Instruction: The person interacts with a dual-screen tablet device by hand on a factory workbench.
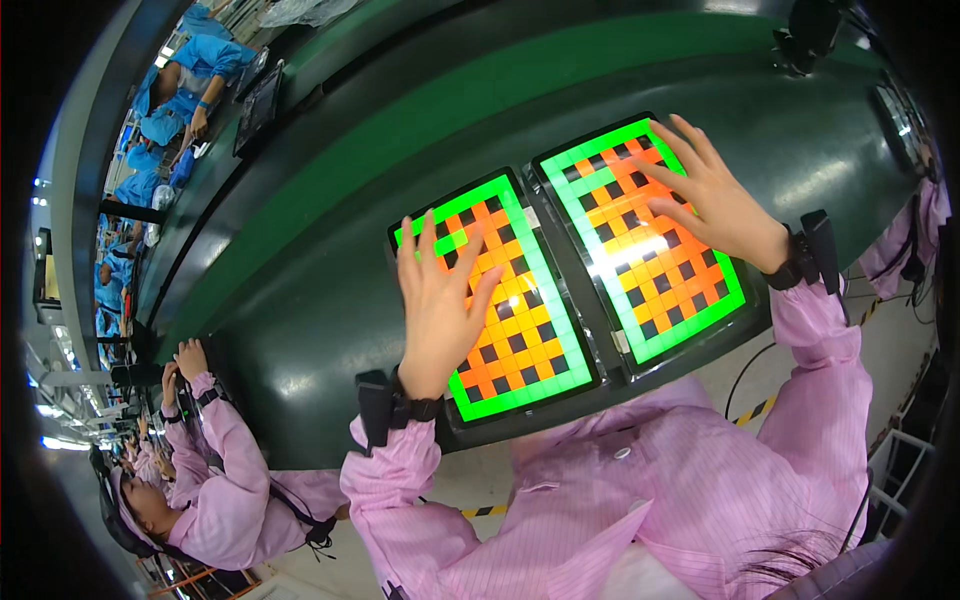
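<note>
Two tablets lie side by side on the dark table, their lit screens filled with orange, yellow and black squares inside a bright green border. Over the upper left part of the left tablet [520, 340] is my left hand [440, 310], fingers spread and fingertips on or just above the glass. My right hand [715, 200] reaches across the upper right of the right tablet [650, 270], its fingers apart too. Neither hand holds anything. Whether the fingertips press the screens I cannot tell. Both wrists wear black straps with a small black device.
The dark green table [300, 330] curves around the tablets. A black device [805, 40] stands at its far right; another screen [895, 120] lies at the right end. To the left, a co-worker in pink [230, 480] sits at the table. People in blue [205, 60] work beyond the conveyor.
</note>
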Tool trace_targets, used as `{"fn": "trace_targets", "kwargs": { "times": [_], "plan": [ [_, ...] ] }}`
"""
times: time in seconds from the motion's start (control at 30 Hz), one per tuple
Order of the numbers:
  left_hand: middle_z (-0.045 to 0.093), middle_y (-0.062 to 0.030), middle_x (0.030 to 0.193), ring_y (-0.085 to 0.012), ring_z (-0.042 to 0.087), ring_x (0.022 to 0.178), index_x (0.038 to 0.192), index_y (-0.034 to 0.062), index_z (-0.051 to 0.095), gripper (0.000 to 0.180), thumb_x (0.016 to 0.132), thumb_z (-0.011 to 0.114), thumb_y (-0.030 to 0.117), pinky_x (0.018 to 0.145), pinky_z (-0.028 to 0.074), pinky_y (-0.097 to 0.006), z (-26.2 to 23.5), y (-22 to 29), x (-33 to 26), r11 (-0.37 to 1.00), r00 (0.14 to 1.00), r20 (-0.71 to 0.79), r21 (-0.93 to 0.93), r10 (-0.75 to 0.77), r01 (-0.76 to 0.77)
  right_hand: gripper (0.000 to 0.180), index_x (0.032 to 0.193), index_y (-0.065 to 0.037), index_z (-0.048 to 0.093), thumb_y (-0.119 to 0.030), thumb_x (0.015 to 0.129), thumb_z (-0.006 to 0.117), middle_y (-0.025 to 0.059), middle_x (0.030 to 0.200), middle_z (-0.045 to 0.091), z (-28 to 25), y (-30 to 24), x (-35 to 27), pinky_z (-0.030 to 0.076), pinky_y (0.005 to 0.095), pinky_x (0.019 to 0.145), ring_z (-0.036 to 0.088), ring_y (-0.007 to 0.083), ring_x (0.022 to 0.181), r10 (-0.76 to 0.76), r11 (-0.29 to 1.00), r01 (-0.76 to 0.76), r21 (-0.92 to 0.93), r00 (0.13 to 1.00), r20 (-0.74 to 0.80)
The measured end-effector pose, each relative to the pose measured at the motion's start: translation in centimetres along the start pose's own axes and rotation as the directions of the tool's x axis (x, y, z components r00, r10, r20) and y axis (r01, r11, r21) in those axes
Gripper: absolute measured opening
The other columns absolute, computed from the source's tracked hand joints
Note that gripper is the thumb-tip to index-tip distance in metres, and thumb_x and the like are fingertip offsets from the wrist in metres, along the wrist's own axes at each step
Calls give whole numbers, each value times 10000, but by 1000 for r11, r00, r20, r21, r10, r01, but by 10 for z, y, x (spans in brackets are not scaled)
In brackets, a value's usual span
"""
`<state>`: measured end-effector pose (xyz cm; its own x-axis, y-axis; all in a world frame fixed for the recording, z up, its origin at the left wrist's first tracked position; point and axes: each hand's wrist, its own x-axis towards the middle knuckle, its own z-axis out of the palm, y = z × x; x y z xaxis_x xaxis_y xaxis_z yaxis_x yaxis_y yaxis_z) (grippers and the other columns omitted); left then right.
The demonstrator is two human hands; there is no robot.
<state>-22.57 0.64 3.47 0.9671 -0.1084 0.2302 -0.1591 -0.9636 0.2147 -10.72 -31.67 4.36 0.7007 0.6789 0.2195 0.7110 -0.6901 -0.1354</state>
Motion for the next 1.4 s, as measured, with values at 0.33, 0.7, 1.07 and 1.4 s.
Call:
{"fn": "trace_targets", "kwargs": {
  "times": [0.33, 0.7, 1.07, 1.4],
  "plan": [
    [258, -264, 1478, -459, 155, 1396, 1364, 102, 495, 459, 951, 547, 295, 1092, 256, -529, -11, 13, -27, 998, 997, -56, 8, -62, 62, 463, 1296, -98, 533, -407, 952, 511, 227, 1433, 352, 3, -39, 1, 277, 527, 1098, 247, 452, 1357, -115, 991, 118, 67, 992, -53],
    [335, -303, 1389, -513, 227, 1333, 1323, 74, 522, 499, 906, 607, 333, 1055, 256, -601, 0, 26, -44, 996, 993, -90, 53, -72, 77, 467, 1321, -130, 525, -409, 946, 523, 226, 1451, 330, -3, -16, -34, 226, 554, 1118, 227, 460, 1366, 35, 999, -35, 6, 999, -28],
    [319, -303, 1400, -504, 199, 1347, 1351, 57, 487, 520, 923, 582, 336, 1069, 238, -590, -11, 39, -53, 999, 996, -68, -10, -53, 53, 487, 1325, -115, 508, -395, 929, 551, 212, 1473, 293, 1, -64, -37, 216, 558, 1118, 230, 455, 1359, -36, 997, 37, 61, 999, -7],
    [298, -301, 1432, -484, 175, 1376, 1352, 79, 502, 486, 924, 591, 291, 1081, 237, -569, -4, 59, -68, 982, 984, -41, 73, -173, 176, 493, 1331, -106, 515, -395, 933, 543, 213, 1468, 302, -10, -42, -68, 188, 560, 1131, 197, 444, 1385, 104, 994, -104, 26, 994, -13]
  ]
}}
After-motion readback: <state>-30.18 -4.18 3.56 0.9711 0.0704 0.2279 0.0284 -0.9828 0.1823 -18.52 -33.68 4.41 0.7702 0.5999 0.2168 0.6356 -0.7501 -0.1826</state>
